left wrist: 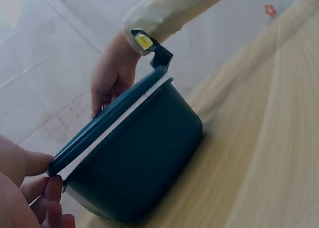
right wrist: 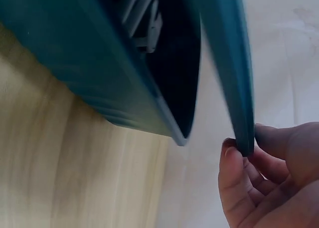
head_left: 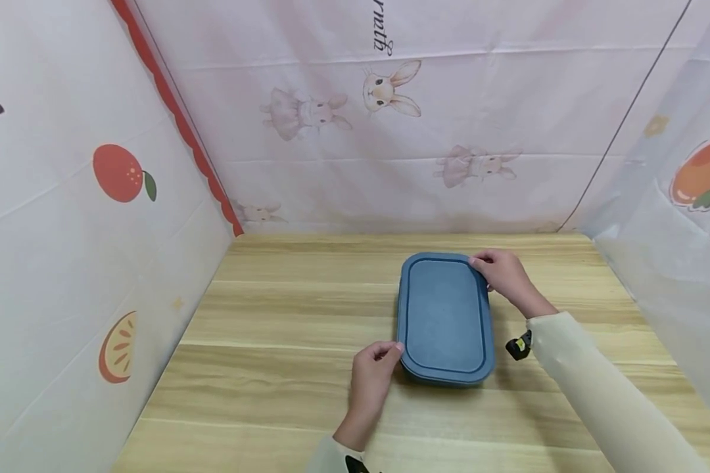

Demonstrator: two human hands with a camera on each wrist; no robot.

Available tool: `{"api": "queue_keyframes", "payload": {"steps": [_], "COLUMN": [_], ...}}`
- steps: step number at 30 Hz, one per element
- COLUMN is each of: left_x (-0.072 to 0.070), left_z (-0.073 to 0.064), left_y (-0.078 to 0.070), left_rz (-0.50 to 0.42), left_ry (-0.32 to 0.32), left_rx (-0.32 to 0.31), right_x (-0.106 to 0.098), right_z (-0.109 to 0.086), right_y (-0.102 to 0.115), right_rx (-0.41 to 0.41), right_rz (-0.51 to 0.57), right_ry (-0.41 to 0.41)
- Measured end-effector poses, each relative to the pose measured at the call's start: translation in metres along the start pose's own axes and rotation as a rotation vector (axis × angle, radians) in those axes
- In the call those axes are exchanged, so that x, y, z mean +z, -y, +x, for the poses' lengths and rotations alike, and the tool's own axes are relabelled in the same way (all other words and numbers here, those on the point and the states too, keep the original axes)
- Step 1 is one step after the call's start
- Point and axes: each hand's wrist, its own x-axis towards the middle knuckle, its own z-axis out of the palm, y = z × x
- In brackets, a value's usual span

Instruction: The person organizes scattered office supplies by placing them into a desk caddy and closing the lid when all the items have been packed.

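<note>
A blue-grey rectangular lid (head_left: 446,314) with rounded corners lies over a deep storage box (left wrist: 144,158) of the same colour on the table. At the lid's near left corner, my left hand (head_left: 371,380) pinches the edge between thumb and fingers. My right hand (head_left: 509,279) pinches the far right corner in the same way. The wrist views show a gap between lid and box rim, wider on the right hand's side. Through that gap, pale slender items (right wrist: 147,26) show inside the box; their kind is unclear.
The box stands right of centre on a wood-grain table (head_left: 272,368). Behind it rises a pale cloth wall (head_left: 331,184) with printed rabbits. Fruit-printed side walls (head_left: 53,263) close in the left and right.
</note>
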Motion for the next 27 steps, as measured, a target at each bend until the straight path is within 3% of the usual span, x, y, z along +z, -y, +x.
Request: {"api": "queue_keyframes", "payload": {"steps": [12,22,27], "left_x": [0.005,0.008,0.008], "left_z": [-0.009,-0.013,-0.014], "left_y": [0.003,0.008,0.011], "left_rz": [0.056,0.066,0.085], "left_ry": [-0.042,-0.070,-0.071], "left_rx": [-0.039,-0.045,-0.052], "right_x": [0.021,0.032,0.035], "right_z": [0.009,0.003,0.001], "right_y": [-0.013,-0.017,-0.017], "right_rx": [0.013,-0.013,-0.022], "right_rz": [-0.234,-0.309,-0.297], "right_ry": [-0.005,-0.044,-0.040]}}
